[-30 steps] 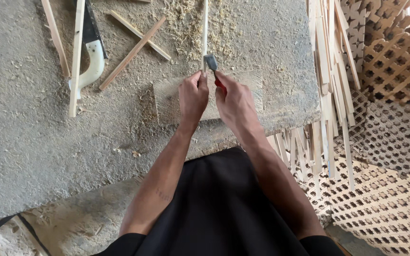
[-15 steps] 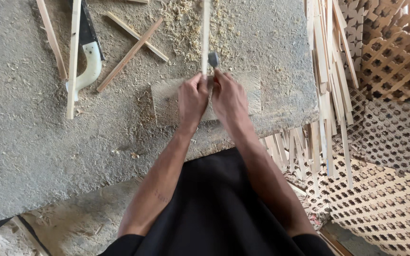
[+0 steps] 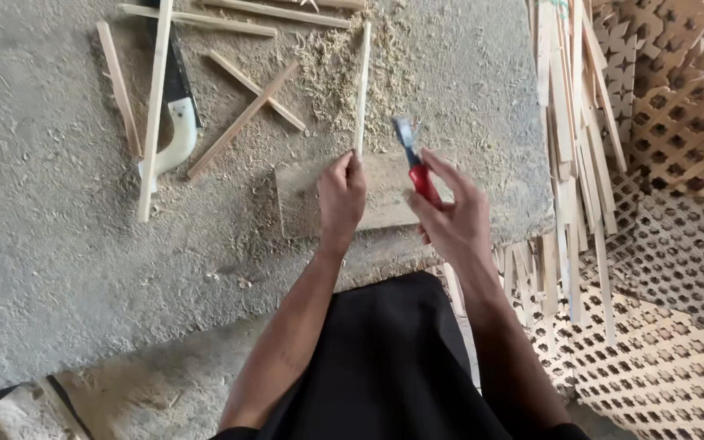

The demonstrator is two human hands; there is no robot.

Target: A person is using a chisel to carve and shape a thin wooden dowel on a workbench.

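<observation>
Trimming a thin wooden strip

A long thin strip is pinched at its near end by the left hand, fingers closed on it over a flat board. A red-handled chisel is gripped in the right hand, lifted just right of the strip. Shavings are already piled around it; work appears unfinished. A saw lies far left.

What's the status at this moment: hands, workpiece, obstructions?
Left hand pinching thin pale wooden strip at its near end. Right hand gripping red-handled chisel, blade lifted off strip. Sawdust beside strip; nothing blocking.
</observation>
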